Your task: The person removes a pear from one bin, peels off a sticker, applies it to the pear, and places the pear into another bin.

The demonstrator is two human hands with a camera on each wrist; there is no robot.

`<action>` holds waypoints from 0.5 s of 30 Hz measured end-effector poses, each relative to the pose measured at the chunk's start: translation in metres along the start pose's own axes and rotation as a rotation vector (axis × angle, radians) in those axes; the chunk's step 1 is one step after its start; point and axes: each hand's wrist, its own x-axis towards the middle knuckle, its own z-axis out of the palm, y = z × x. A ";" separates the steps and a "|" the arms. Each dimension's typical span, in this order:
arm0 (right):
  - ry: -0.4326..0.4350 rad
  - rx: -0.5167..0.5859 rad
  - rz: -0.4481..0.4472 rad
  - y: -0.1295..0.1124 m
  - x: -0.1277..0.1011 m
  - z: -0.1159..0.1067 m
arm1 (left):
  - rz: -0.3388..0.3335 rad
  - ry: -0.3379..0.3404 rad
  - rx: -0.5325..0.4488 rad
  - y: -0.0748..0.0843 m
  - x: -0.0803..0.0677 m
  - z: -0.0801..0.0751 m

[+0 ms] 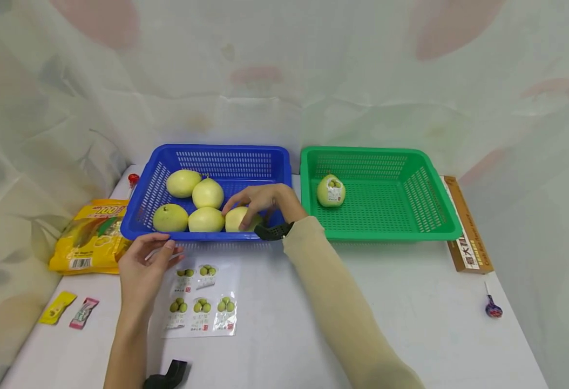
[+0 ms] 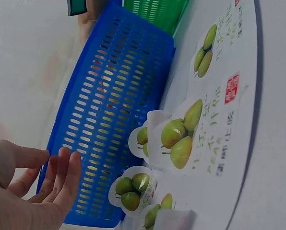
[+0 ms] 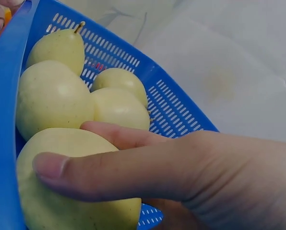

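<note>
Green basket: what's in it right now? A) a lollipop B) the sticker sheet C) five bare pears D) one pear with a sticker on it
D: the green basket holds a single stickered pear near its left wall; the other pears lie in the blue basket, where the right hand grips one pear, and the sticker sheet lies on the table by the left hand.

Pears (image 1: pixel 194 202) crowd blue basket (image 1: pixel 226 154); green basket (image 1: pixel 386 208) roomy.
</note>
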 end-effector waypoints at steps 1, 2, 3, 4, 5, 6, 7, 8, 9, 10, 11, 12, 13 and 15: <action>0.000 -0.002 -0.005 0.000 0.000 0.000 | 0.003 0.002 -0.004 0.000 0.001 0.001; 0.000 -0.005 -0.012 0.001 -0.001 -0.001 | 0.006 0.004 -0.007 -0.001 0.001 0.001; 0.002 -0.012 -0.022 0.001 -0.002 -0.001 | 0.008 0.005 -0.007 -0.001 0.001 0.002; 0.009 -0.028 -0.043 0.001 -0.003 -0.002 | 0.009 0.006 -0.007 -0.001 0.002 0.003; 0.018 -0.043 -0.070 0.000 -0.006 -0.003 | 0.009 0.007 -0.001 -0.002 0.002 0.003; 0.032 -0.060 -0.103 0.000 -0.009 -0.004 | 0.008 0.009 0.005 -0.002 0.002 0.003; 0.052 -0.079 -0.143 -0.001 -0.014 -0.005 | 0.005 0.010 0.008 -0.002 0.002 0.003; 0.075 -0.096 -0.182 -0.003 -0.019 -0.007 | 0.002 0.010 0.012 -0.003 0.002 0.003; 0.102 -0.115 -0.223 -0.005 -0.026 -0.008 | -0.001 0.011 0.015 -0.003 0.002 0.003; 0.126 -0.129 -0.268 -0.007 -0.034 -0.009 | -0.003 0.012 0.017 -0.003 0.002 0.002; 0.144 -0.134 -0.308 -0.009 -0.043 -0.009 | -0.005 0.013 0.019 -0.003 0.002 0.002; 0.162 -0.138 -0.348 -0.010 -0.053 -0.009 | -0.007 0.014 0.022 -0.003 0.002 0.001; 0.173 -0.141 -0.386 -0.011 -0.063 -0.008 | -0.008 0.015 0.025 -0.003 0.002 0.001; 0.180 -0.144 -0.457 -0.010 -0.084 -0.003 | -0.012 0.016 0.032 -0.003 0.002 0.000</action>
